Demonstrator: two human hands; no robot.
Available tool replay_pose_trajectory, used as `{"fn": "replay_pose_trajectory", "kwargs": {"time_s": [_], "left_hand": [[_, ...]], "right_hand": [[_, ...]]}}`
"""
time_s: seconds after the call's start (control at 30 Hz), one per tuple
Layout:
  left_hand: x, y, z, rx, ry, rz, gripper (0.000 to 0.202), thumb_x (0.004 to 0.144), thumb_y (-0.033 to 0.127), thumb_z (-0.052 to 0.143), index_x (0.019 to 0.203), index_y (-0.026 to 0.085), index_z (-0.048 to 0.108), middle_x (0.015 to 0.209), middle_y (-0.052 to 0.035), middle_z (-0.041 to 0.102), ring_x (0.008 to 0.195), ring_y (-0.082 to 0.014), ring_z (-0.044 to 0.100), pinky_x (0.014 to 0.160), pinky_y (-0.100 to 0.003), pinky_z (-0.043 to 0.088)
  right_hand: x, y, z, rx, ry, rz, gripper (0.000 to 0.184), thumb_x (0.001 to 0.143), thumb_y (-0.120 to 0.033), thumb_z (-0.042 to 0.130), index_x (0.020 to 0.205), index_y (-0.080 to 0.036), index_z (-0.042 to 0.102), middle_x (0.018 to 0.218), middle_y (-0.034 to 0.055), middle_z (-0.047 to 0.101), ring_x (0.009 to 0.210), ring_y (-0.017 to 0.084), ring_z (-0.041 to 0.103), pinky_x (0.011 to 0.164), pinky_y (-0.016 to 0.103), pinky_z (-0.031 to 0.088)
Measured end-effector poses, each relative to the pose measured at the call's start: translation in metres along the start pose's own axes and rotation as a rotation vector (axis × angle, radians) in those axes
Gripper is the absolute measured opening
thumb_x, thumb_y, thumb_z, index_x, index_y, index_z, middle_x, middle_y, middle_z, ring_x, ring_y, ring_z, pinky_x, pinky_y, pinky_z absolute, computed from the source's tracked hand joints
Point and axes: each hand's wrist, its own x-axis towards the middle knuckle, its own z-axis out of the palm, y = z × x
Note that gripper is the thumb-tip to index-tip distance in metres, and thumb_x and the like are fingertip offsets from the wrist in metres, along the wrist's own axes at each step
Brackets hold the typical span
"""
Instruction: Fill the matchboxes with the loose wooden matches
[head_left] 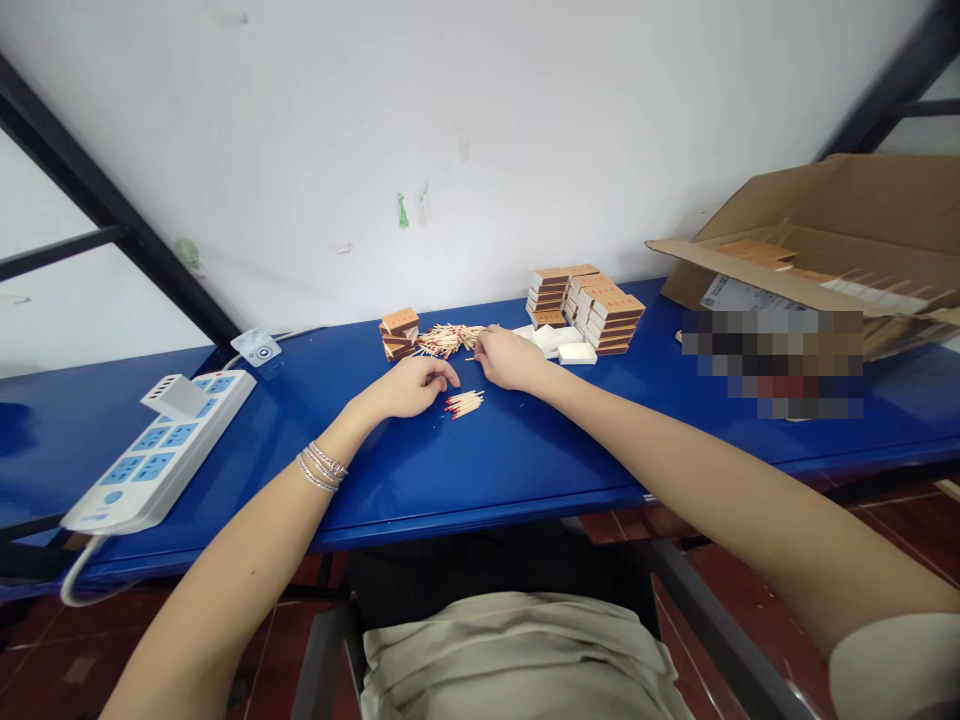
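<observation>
My left hand (412,387) rests on the blue table with its fingers loosely bent and apart, holding nothing. Just to its right lies a small bunch of matches (465,403), roughly lined up, red heads toward the left. My right hand (510,358) is at the near right side of a loose heap of matches (448,340), its fingertips pinched together. A thin match (470,359) sticks out from those fingertips. White matchbox trays (576,353) lie beside the right hand, partly hidden by it. Left of the heap stands a short stack of matchboxes (399,325).
Taller stacks of matchboxes (611,305) stand at the back right. Farther right is an open cardboard box (847,215) with matchboxes inside, next to a blurred patch. A white power strip (169,450) and a small white device (257,347) lie at the left. A wall closes off the back.
</observation>
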Motion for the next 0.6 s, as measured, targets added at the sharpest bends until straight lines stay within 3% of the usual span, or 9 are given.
{"fn": "replay_pose_trajectory", "kwargs": {"time_s": [0.27,0.43,0.53,0.6], "left_hand": [[0.003,-0.009,-0.002,0.073,0.097,-0.087,0.033,0.075,0.010,0.044,0.095,0.014,0.071,0.086,-0.0058,0.071,0.073,-0.0163,0.062,0.074,-0.029,0.051],[0.003,-0.011,-0.004,0.103,0.128,-0.113,0.033,0.075,0.010,0.044,0.094,0.015,0.071,0.091,-0.0059,0.072,0.078,-0.0175,0.064,0.078,-0.030,0.051],[0.003,-0.012,-0.003,0.113,0.140,-0.126,0.033,0.075,0.010,0.045,0.095,0.015,0.071,0.090,-0.0055,0.072,0.076,-0.0173,0.063,0.077,-0.030,0.051],[0.004,-0.013,-0.003,0.116,0.139,-0.128,0.033,0.076,0.010,0.045,0.094,0.015,0.071,0.089,-0.0055,0.072,0.076,-0.0174,0.063,0.076,-0.030,0.051]], "right_hand": [[-0.003,-0.003,0.001,0.097,-0.016,-0.160,0.037,0.092,-0.015,0.044,0.129,-0.010,0.049,0.125,0.0202,0.059,0.117,0.027,0.056,0.093,0.036,0.043],[-0.004,0.000,-0.004,0.125,-0.010,-0.186,0.030,0.093,-0.022,0.046,0.118,-0.013,0.061,0.118,0.0174,0.062,0.109,0.025,0.059,0.092,0.035,0.044],[-0.004,0.000,-0.005,0.111,0.007,-0.127,0.028,0.089,-0.030,0.055,0.111,-0.013,0.063,0.112,0.0155,0.064,0.101,0.024,0.061,0.087,0.035,0.046],[-0.002,-0.001,-0.004,0.109,0.000,-0.076,0.026,0.088,-0.028,0.058,0.108,-0.014,0.064,0.107,0.0139,0.067,0.097,0.023,0.062,0.084,0.033,0.046]]}}
